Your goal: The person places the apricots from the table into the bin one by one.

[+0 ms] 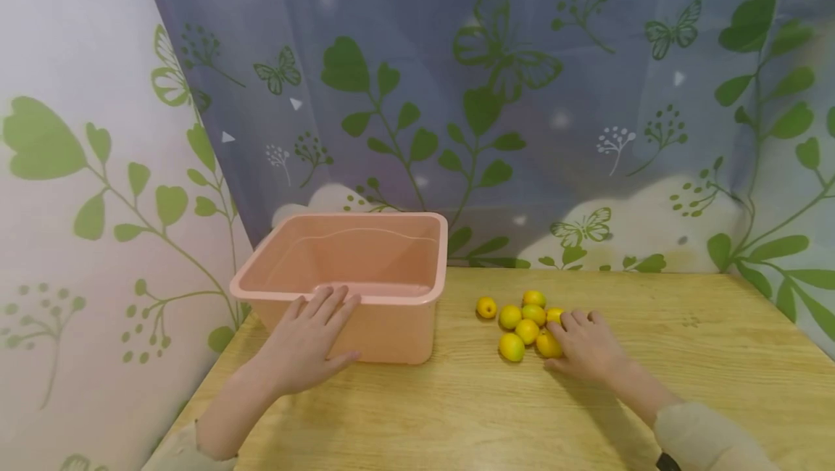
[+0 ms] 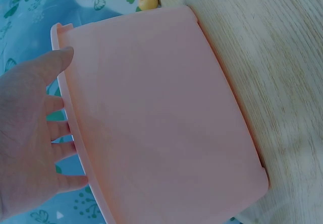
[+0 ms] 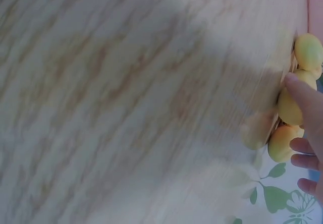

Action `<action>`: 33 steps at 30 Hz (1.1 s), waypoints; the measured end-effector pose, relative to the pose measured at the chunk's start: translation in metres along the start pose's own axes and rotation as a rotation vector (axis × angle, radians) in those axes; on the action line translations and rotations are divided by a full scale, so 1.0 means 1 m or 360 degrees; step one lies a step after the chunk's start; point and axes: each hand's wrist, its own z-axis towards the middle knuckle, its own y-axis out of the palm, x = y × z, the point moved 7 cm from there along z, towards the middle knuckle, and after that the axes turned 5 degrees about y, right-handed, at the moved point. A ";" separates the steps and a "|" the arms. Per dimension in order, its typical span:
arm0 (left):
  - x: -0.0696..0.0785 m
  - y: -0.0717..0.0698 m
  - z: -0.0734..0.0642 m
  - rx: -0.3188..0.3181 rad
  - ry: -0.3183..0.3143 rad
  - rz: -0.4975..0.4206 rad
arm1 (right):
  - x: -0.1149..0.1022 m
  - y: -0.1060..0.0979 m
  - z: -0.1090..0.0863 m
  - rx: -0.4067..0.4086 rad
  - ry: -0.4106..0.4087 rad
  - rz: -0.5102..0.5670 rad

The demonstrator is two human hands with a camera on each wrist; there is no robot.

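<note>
My left hand [image 1: 313,348] rests on the near rim of a pink plastic bin [image 1: 401,330], its straight fingers reaching over the edge. The left wrist view shows the thumb [image 2: 58,65] at the outer wall just below the rim. To the right of the bin lies a cluster of small yellow-green citrus fruits [image 1: 527,331]. My right hand [image 1: 590,348] is at the cluster's right side, its thumb and spread fingers about two fruits. Seen from the right wrist, the thumb overlaps one fruit [image 3: 290,105], and the fingertips are right at another [image 3: 282,144].
Bin and fruits stand on a light wooden table [image 1: 704,340]. One fruit [image 1: 485,307] lies slightly apart, nearer the bin. Behind the table hangs a blue-grey curtain [image 1: 404,14] with leaves and butterflies, and a white patterned sheet [image 1: 85,253] is at the left.
</note>
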 end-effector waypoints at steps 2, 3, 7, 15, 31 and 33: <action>0.000 0.000 0.000 0.0009 0.0005 0.0011 | -0.002 0.000 0.000 0.0011 -0.0011 0.0002; 0.000 0.000 0.000 0.0010 0.0007 0.0016 | -0.003 0.000 0.000 0.0022 -0.0017 0.0001; -0.001 0.001 0.000 0.0007 0.0012 0.0031 | -0.005 -0.001 0.000 0.0092 -0.0035 0.0011; -0.001 0.001 0.000 -0.0007 0.0014 0.0025 | -0.003 -0.004 0.000 0.0202 -0.0046 0.0064; 0.001 0.000 0.000 -0.0027 0.0001 0.0011 | 0.002 -0.032 0.006 0.0483 -0.0112 0.0131; 0.001 0.000 0.000 -0.0029 -0.0002 0.0008 | 0.001 -0.037 0.007 0.0574 -0.0150 0.0151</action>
